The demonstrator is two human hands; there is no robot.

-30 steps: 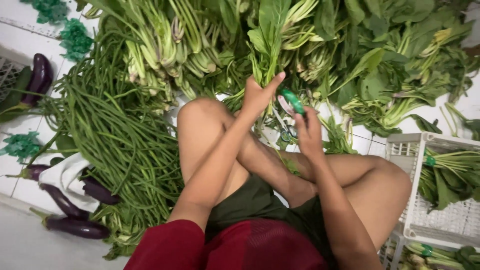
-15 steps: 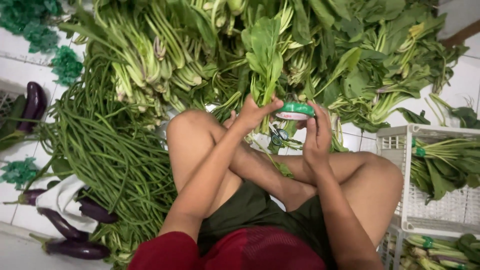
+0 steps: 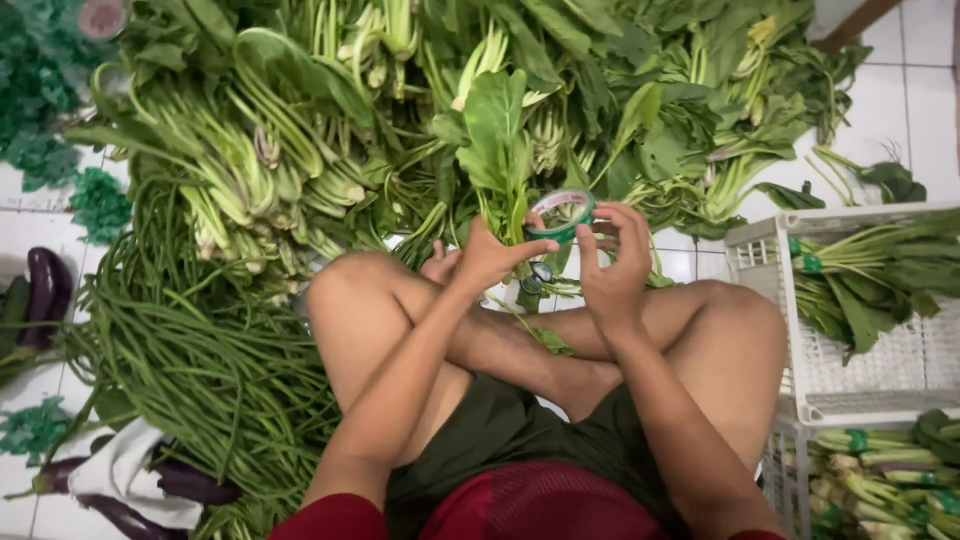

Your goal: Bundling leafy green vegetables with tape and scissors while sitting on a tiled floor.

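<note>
- The left hand (image 3: 487, 258) is closed around the stems of a bunch of leafy greens (image 3: 497, 140), held upright above the crossed legs.
- The right hand (image 3: 613, 262) grips a green tape roll (image 3: 560, 213) by its fingertips — just beside the bunch's stems.
- Long beans (image 3: 170, 350) lie heaped to the left; a white crate (image 3: 850, 380) of tied greens stands to the right.

Lower basket (image 3: 790, 470) (bottom edge) cut off

Long beans (image 3: 190, 370), eggplants (image 3: 45, 295), white crates (image 3: 800, 390)
</note>
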